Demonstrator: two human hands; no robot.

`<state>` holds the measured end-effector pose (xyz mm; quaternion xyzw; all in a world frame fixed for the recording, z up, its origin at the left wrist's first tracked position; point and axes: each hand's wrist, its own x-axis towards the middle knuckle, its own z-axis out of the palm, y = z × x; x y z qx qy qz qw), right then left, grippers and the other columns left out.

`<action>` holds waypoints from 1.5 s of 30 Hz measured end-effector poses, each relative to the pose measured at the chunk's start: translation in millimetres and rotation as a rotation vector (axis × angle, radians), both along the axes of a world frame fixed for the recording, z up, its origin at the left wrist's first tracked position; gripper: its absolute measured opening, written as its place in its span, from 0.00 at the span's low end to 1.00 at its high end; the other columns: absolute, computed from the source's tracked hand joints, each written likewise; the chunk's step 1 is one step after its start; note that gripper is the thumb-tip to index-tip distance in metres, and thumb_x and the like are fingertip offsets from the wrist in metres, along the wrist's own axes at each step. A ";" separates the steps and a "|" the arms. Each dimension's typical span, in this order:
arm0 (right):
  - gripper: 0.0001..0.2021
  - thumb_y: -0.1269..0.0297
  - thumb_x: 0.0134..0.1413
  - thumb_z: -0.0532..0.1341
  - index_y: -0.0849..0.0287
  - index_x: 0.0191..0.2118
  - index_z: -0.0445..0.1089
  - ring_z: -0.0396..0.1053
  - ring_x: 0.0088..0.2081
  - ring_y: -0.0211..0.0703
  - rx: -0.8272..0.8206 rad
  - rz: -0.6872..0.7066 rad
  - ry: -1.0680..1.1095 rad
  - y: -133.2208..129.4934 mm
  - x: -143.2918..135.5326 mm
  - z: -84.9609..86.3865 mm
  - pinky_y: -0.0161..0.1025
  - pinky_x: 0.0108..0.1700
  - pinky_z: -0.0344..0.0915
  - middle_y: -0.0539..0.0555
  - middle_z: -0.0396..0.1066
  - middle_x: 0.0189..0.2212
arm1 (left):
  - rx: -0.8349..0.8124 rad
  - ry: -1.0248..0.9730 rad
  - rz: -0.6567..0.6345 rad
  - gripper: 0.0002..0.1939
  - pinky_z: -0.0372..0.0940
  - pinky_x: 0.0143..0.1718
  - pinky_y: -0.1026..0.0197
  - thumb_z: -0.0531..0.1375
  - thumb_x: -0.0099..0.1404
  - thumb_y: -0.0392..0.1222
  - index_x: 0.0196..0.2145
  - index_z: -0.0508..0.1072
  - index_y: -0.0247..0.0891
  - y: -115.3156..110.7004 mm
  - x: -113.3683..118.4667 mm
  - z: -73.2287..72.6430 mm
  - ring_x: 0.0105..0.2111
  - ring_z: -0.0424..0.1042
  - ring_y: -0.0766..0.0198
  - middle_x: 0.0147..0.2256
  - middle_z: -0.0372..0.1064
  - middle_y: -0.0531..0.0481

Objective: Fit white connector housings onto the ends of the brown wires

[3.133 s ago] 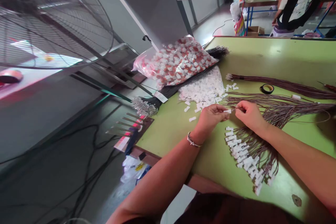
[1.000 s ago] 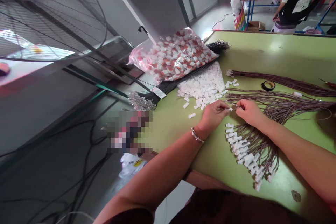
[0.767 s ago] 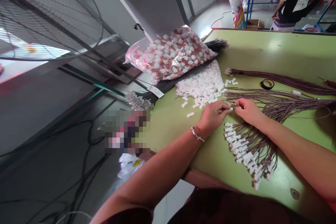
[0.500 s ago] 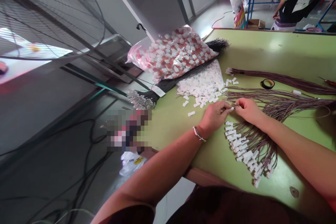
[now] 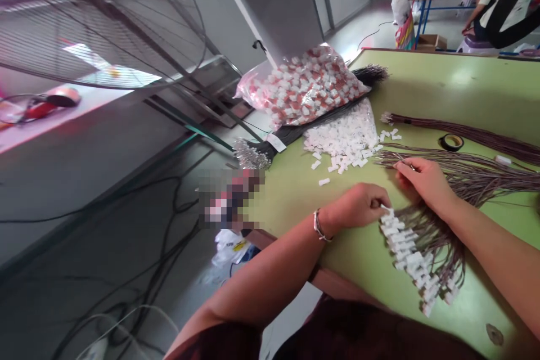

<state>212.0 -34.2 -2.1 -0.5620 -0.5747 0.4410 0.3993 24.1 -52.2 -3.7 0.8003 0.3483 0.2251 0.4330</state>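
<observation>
My left hand [image 5: 363,205] is closed in a pinch on a white plastic connector [image 5: 386,210] at the top end of a slanting row of wired connectors [image 5: 407,250]. Brown wires [image 5: 449,236] trail from that row toward the right. My right hand [image 5: 426,179] is closed at the tips of a loose brown wire bundle [image 5: 485,171], with a thin wire end between thumb and forefinger. Beyond my hands, a pile of loose white connectors [image 5: 341,143] spills from a clear bag, and one stray connector [image 5: 324,181] lies nearer me.
A large clear bag of white and orange parts [image 5: 312,87] rests on black cables [image 5: 291,134]. Black tape [image 5: 451,142] and a taped brown wire bundle [image 5: 468,132] lie at the right. A fan [image 5: 126,28] stands left; a person [image 5: 502,5] sits far back.
My left hand has come down and toward me with a connector, to the top of the row. My right hand has stayed near the bundle's tips, now apart from the left. The view has shifted slightly.
</observation>
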 end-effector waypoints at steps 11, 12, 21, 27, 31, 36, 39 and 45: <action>0.12 0.57 0.44 0.61 0.61 0.31 0.70 0.59 0.19 0.32 -0.092 0.024 0.116 0.9 0.5 -6.3 0.31 0.20 0.57 0.51 0.71 0.23 | 0.270 0.388 0.763 0.06 0.58 0.29 0.61 0.62 0.54 0.41 0.30 0.74 0.37 44.8 -49.4 8.8 0.26 0.65 0.61 0.25 0.69 0.48; 0.12 0.58 0.44 0.60 0.61 0.31 0.71 0.59 0.20 0.32 -0.086 0.019 0.104 0.7 0.3 -6.0 0.31 0.20 0.57 0.51 0.71 0.22 | 0.266 0.410 0.719 0.06 0.58 0.30 0.61 0.63 0.54 0.40 0.31 0.74 0.37 45.5 -50.2 7.7 0.27 0.65 0.61 0.26 0.69 0.48; 0.11 0.58 0.42 0.60 0.62 0.26 0.72 0.56 0.20 0.33 0.027 0.030 -0.081 -1.2 -2.6 -0.6 0.33 0.22 0.52 0.50 0.68 0.19 | 0.368 0.445 0.513 0.06 0.62 0.37 0.58 0.61 0.55 0.36 0.32 0.77 0.36 40.2 -45.2 -1.6 0.33 0.66 0.59 0.31 0.68 0.45; 0.11 0.58 0.43 0.59 0.62 0.28 0.72 0.58 0.21 0.35 0.063 0.062 -0.124 1.5 0.0 -6.9 0.33 0.24 0.53 0.50 0.69 0.20 | 0.361 0.407 0.433 0.07 0.63 0.38 0.59 0.59 0.56 0.34 0.32 0.77 0.36 40.9 -45.9 -3.5 0.35 0.67 0.60 0.34 0.66 0.46; 0.11 0.58 0.42 0.59 0.61 0.26 0.72 0.56 0.21 0.34 0.096 0.067 -0.143 0.8 -0.6 -5.9 0.34 0.24 0.53 0.50 0.67 0.19 | 0.358 0.343 0.429 0.05 0.64 0.40 0.58 0.59 0.57 0.35 0.30 0.76 0.36 38.4 -39.7 -1.3 0.35 0.67 0.61 0.36 0.65 0.46; 0.10 0.59 0.42 0.58 0.61 0.24 0.68 0.56 0.22 0.34 0.153 0.038 -0.120 -1.7 -2.4 -1.5 0.33 0.25 0.54 0.49 0.65 0.19 | 0.196 -0.029 0.471 0.03 0.65 0.37 0.60 0.58 0.58 0.35 0.30 0.72 0.36 29.7 -20.5 2.7 0.34 0.68 0.63 0.33 0.69 0.47; 0.08 0.61 0.41 0.57 0.60 0.24 0.67 0.56 0.22 0.34 0.189 0.040 -0.102 -3.2 -3.0 0.4 0.33 0.25 0.55 0.48 0.64 0.19 | -0.267 -0.242 0.416 0.07 0.62 0.23 0.66 0.58 0.59 0.41 0.32 0.70 0.34 24.6 -7.2 -1.3 0.21 0.66 0.69 0.25 0.69 0.50; 0.06 0.63 0.41 0.56 0.60 0.24 0.65 0.54 0.20 0.33 0.207 0.064 -0.093 -3.7 -4.2 -1.4 0.32 0.23 0.53 0.47 0.61 0.18 | -0.574 -0.451 0.417 0.10 0.55 0.16 0.70 0.62 0.57 0.43 0.29 0.70 0.32 22.8 4.6 -8.2 0.16 0.61 0.76 0.22 0.66 0.53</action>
